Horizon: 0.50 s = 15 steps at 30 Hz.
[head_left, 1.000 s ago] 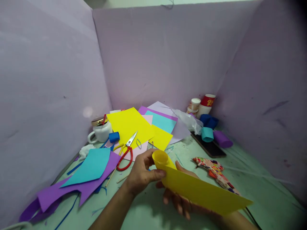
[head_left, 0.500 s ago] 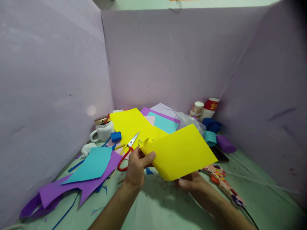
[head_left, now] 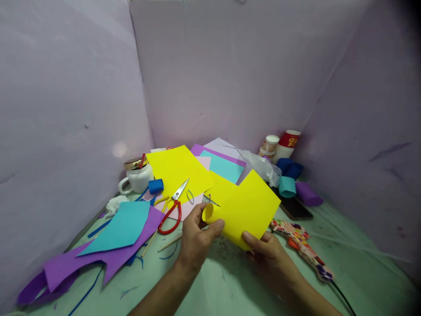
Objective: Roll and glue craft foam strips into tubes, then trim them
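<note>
Between my hands I hold a sheet of yellow craft paper [head_left: 250,206] above the table, its left end curled into a small roll. My left hand [head_left: 199,239] grips the rolled end, thumb in front and fingers behind. At the lower right edge, my right hand [head_left: 268,250] pinches the sheet, with its thumb on the front face; its other fingers are partly hidden. Just left of my left hand lie scissors [head_left: 176,204] with one red and one yellow handle, blades partly apart. Behind them another yellow sheet [head_left: 177,169] lies flat.
On the left are a white mug [head_left: 140,179] with a gold lid, a turquoise piece [head_left: 121,226] and cut purple paper [head_left: 66,265]. To the right sit paper cups [head_left: 284,151], a phone [head_left: 294,208], a purple roll [head_left: 309,194] and a patterned corded tool [head_left: 304,248]. Walls enclose the table.
The yellow sheet's left end has curled further into a roll. My right hand has moved up and its thumb now presses on the sheet's front. The view has tipped slightly downward.
</note>
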Motion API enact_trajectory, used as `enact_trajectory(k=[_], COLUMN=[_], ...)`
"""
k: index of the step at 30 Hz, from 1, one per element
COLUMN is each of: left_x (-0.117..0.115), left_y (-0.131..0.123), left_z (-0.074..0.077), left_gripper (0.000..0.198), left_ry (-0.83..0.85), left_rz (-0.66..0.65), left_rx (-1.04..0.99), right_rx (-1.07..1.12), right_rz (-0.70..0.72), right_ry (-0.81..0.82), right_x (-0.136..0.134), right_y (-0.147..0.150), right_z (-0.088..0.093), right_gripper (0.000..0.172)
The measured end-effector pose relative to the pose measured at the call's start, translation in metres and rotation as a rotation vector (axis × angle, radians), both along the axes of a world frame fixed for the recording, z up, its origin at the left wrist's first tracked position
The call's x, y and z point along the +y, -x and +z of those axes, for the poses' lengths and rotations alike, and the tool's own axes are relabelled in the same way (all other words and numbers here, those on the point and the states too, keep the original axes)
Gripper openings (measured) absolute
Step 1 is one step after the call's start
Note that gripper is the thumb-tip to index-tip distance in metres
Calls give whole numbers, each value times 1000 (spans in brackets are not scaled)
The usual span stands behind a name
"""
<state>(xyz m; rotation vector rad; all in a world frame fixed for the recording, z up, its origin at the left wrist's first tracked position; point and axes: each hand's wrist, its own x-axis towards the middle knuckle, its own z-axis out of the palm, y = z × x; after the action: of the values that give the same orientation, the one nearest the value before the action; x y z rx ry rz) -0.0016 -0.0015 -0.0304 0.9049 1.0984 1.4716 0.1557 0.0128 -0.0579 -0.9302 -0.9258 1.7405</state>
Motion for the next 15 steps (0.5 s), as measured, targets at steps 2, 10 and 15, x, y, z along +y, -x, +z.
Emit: enact_trajectory(k=[2,10,15], left_x=[-1,0,2], left_y=[0,0,2], left_z=[2,1,4], left_gripper=[37,36,42], left_ry=[-7,9,-22], left_rz=[7,-24,-90], left_rx=[27,67,186], right_rx=[-14,-16,108], right_rz=[-25,-20,-51], right_ry=[-6,-6,95], right_x=[0,-6,-5], right_y=[0,2,5], right_z=[1,5,12], right_gripper=[44,50,57])
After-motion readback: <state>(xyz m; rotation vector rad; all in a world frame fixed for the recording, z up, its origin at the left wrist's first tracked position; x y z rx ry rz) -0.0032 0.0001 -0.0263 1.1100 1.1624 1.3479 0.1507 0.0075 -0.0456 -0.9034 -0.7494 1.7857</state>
